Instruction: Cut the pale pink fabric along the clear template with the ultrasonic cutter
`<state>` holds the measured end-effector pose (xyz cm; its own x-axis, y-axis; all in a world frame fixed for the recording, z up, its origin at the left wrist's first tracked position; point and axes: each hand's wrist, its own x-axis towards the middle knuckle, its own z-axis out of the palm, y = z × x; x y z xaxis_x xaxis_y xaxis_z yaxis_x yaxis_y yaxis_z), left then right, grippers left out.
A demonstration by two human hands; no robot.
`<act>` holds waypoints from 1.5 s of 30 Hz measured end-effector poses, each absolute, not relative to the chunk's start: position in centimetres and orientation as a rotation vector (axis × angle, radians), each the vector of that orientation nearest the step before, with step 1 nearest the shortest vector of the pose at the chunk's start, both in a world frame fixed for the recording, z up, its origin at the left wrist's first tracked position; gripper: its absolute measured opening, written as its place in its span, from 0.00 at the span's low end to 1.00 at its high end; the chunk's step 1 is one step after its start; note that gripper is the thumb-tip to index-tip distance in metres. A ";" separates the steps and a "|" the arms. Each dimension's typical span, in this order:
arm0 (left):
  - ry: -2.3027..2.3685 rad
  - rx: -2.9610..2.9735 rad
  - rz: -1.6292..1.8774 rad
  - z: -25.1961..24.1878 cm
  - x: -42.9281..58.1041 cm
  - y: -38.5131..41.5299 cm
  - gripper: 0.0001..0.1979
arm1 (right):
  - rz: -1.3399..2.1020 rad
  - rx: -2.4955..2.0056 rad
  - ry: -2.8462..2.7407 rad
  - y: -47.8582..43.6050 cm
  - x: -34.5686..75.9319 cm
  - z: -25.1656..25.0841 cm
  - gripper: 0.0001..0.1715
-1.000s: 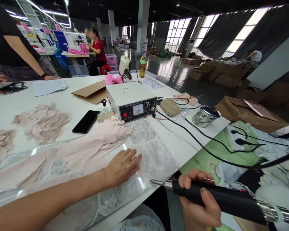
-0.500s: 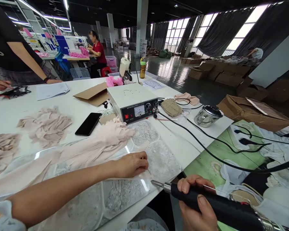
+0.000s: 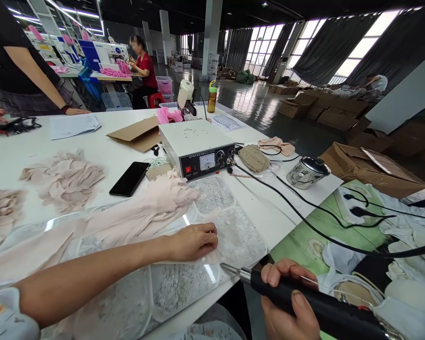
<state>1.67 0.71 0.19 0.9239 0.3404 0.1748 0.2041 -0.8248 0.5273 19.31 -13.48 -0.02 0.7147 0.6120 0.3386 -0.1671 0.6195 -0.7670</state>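
Observation:
My left hand (image 3: pixel 194 242) rests on the glass work sheet (image 3: pixel 233 236), fingers curled and pinching the edge of a pale pink fabric strip (image 3: pixel 138 212) that runs left across the table. My right hand (image 3: pixel 286 302) is wrapped round a black handheld welding tool (image 3: pixel 315 307), whose metal tip (image 3: pixel 228 269) points left, just below my left hand at the table's front edge. A black cable (image 3: pixel 304 222) leads from the tool to the white control box (image 3: pixel 196 146).
Piles of pink fabric pieces (image 3: pixel 65 177) and a black phone (image 3: pixel 129 178) lie to the left. A steel pot (image 3: pixel 306 172), cardboard (image 3: pixel 138 134) and a bottle (image 3: pixel 211 99) stand further back. Another person's arm (image 3: pixel 38 80) leans on the far left edge. Boxes (image 3: pixel 368 165) sit on the floor at right.
My left hand went from lying flat with fingers stretched to curled and pinching the fabric, shifting slightly right. The tool in my right hand stayed nearly in place.

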 end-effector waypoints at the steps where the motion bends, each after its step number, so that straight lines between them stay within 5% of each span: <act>1: 0.376 2.573 0.369 0.2 1.6 0.7 0.06 | 0.473 -0.779 -0.634 -13.4 19.3 0.1 0.08; 20: -0.163 3.009 0.467 0.2 0.3 1.5 0.06 | 0.452 -0.795 -0.656 -13.1 19.0 0.3 0.08; 35: -0.039 2.839 0.442 1.9 -4.7 -2.6 0.10 | 0.454 -0.706 -0.701 -12.7 21.3 0.8 0.10; 41: 0.576 2.744 0.608 0.1 -5.1 -4.6 0.14 | 0.448 -0.725 -0.697 -10.8 19.9 0.7 0.10; 45: 0.492 2.890 0.496 -0.7 -4.4 -4.4 0.16 | 0.402 -0.769 -0.747 -8.9 19.5 0.1 0.11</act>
